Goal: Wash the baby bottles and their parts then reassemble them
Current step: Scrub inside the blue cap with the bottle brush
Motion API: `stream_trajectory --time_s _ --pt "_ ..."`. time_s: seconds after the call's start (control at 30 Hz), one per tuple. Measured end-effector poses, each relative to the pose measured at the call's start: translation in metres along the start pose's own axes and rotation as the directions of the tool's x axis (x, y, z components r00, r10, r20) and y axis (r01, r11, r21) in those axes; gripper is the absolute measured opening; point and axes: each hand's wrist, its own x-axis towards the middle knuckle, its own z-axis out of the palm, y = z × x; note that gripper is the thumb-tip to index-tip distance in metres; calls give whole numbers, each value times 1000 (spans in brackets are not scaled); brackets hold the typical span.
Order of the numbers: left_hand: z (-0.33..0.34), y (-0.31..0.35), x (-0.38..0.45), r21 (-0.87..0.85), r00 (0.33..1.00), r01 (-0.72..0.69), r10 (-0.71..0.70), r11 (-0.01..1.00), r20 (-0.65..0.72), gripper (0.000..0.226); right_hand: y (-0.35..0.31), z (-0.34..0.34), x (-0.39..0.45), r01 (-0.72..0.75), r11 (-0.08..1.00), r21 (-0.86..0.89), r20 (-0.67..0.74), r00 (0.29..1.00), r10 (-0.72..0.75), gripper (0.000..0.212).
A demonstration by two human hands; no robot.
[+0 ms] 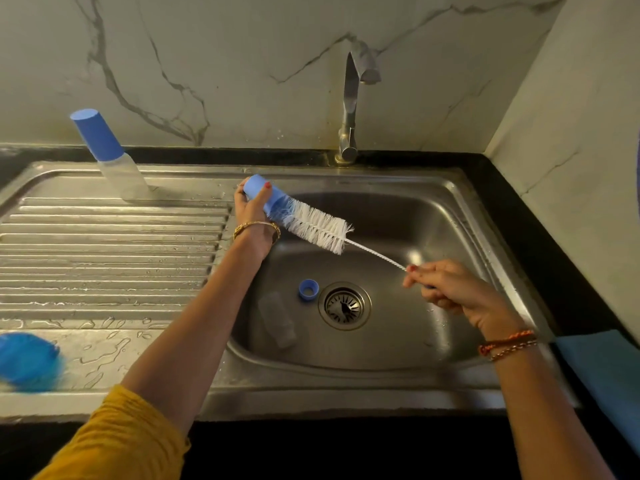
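My left hand (pixel 251 211) grips a blue bottle cap (pixel 266 199) over the left rim of the sink basin (pixel 433 216). A white bottle brush (pixel 317 228) has its blue-tipped end inside the cap's mouth. Its twisted wire handle runs down to the right into my right hand (pixel 446 289), which is closed around it. In the basin lie a clear bottle body (pixel 277 318) on its side and a blue screw ring (pixel 308 289) beside the drain (pixel 344 305). An assembled bottle with a blue cap (pixel 104 147) stands on the back of the drainboard.
The ribbed steel drainboard (pixel 104 244) to the left is wet. A blurred blue scrubber (pixel 29 362) lies at its front left corner. The tap (pixel 353 105) rises behind the basin, with no water running. A blue cloth (pixel 602 368) lies on the black counter at right.
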Motion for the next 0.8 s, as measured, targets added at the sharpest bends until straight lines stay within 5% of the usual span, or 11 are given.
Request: stream_trajectory --time_s 0.1,0.2,0.27,0.33,0.4,0.47,0.53,0.67,0.8 --pt "3 -1 2 23 996 -22 24 999 -90 53 5 6 4 259 938 -229 -295 900 -320 21" --pt "8 0 2 0 993 -45 45 999 -111 52 11 14 10 247 713 -656 -499 566 -656 22" --pt "10 1 -1 15 992 -68 69 998 -110 52 11 18 11 227 660 -717 -523 450 -723 24" --pt "11 5 -3 -42 994 -63 59 997 -97 51 11 19 11 224 726 -650 -554 515 -655 27" --pt "10 8 -3 -175 1000 -28 26 984 -12 46 8 18 9 174 846 -504 -533 707 -464 29" --pt "10 11 -8 -229 997 -4 22 973 79 44 5 13 10 131 957 -259 -408 883 -231 34" --pt "12 12 -9 -213 993 -7 31 977 111 47 2 10 11 1 1000 -8 -222 975 -2 39" --pt "13 13 -7 -144 992 -28 46 989 121 51 6 7 9 -236 968 79 85 970 230 45" --pt "12 9 -5 -156 996 -25 38 987 80 49 13 4 4 -164 985 50 86 983 160 44"
